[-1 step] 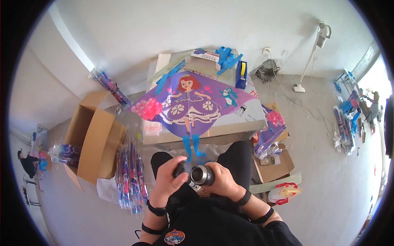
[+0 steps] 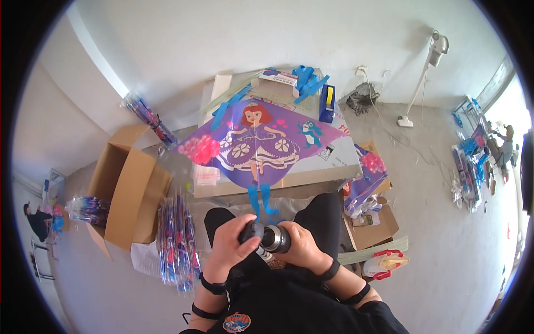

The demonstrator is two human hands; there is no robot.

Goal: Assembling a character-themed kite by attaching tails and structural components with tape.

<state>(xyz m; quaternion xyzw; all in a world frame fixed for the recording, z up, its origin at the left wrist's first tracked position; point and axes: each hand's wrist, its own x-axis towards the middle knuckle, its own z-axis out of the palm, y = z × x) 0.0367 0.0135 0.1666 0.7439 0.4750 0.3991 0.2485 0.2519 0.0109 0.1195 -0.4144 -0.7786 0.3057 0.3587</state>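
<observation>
In my left hand [image 2: 229, 247] is a black bottle cap [image 2: 254, 230], fingers and thumb closed round it. My right hand [image 2: 303, 245] grips a dark vacuum bottle [image 2: 282, 240] with a bare steel mouth [image 2: 271, 238]. Cap and mouth are side by side over my lap, the cap's edge at the left of the mouth; whether they touch I cannot tell. Beyond my hands a purple kite [image 2: 256, 145], printed with a red-haired princess, lies spread on the box-topped table [image 2: 311, 177]. Its blue ribbon tails [image 2: 254, 200] hang over the front edge toward my hands.
A blue tape dispenser [image 2: 327, 104] and blue ribbons [image 2: 307, 80] sit at the table's back. Left stand an open carton [image 2: 130, 195] and wrapped kite bundles [image 2: 177, 245]. Right are another carton [image 2: 378, 228], a white bag [image 2: 384, 264] with red handles, and a stick vacuum [image 2: 423, 78].
My left hand has brought the cap slightly right and down, closer to the bottle mouth, and turned it. The right hand with the bottle stays almost in place.
</observation>
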